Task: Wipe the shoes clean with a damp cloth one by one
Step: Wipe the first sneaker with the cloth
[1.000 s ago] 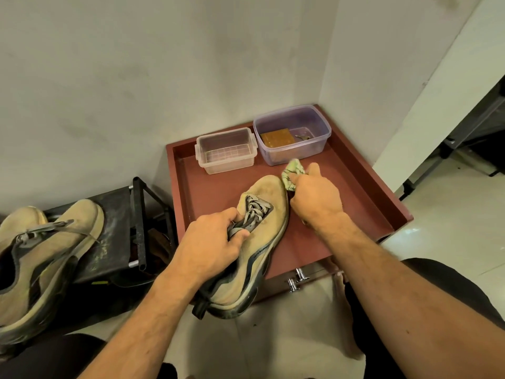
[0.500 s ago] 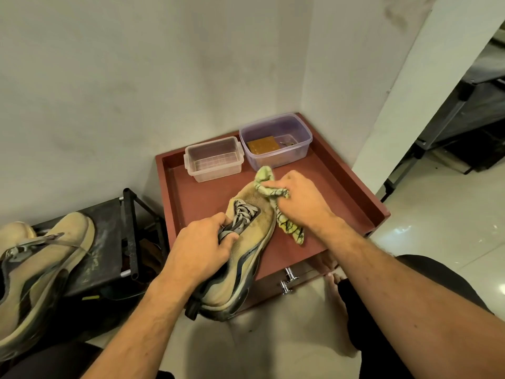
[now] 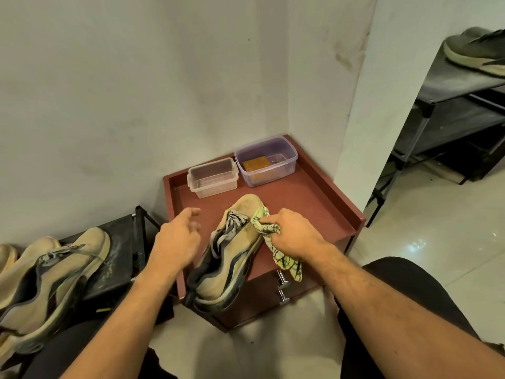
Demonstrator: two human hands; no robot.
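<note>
Fingers (image 3: pixel 191 214) of the left hand (image 3: pixel 175 239) are loosely spread and slightly blurred, hovering above the red surface and holding nothing, just left of the shoe on the desk. At the far left, two tan shoes can be counted on a low black rack (image 3: pixel 120 242): one full tan shoe (image 3: pixel 52 280) with dark side panels lying toe toward the wall, and the toe of a second (image 3: pixel 6 255) at the picture's edge. One red desk (image 3: pixel 314 203) with a raised rim stands in the corner of the walls, a metal drawer handle (image 3: pixel 282 288) on its near face. On it lies one tan sneaker (image 3: pixel 232 250) with grey laces, toe pointing far toward the wall, heel hanging over the near edge. At the far side of the desk sit two plastic boxes side by side: one clear box (image 3: pixel 213 177) on the left, and one purple-tinted box (image 3: pixel 266 160) on the right holding an orange-brown block. The right hand (image 3: pixel 295 236) has its fingers curled round one yellow-green patterned cloth (image 3: pixel 269 231), bunched against the right side of the sneaker near the laces, with a tail of cloth dangling past the near rim. At the far right, one dark shoe (image 3: pixel 475 50) with a pale sole rests on top of a second black rack (image 3: pixel 451 105).
</note>
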